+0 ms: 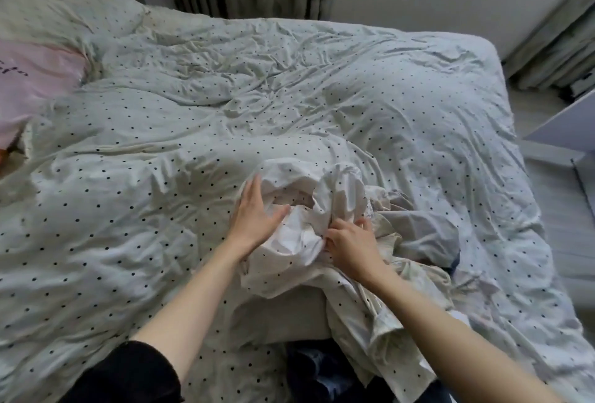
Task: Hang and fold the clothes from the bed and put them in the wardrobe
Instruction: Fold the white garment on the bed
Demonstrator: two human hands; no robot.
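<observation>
On bed, hands gather garment.

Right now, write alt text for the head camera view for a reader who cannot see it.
Two bare hands work a crumpled white polka-dot garment on a bed: the left hand lies flat with straight fingers on it, and the right hand pinches its folds. A matching dotted duvet covers the bed, with a pink pillow at far left.

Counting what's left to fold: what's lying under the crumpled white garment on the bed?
Under the white garment, to its right, a grey-blue piece of clothing pokes out, on the dotted duvet. Anything else beneath is covered.
</observation>
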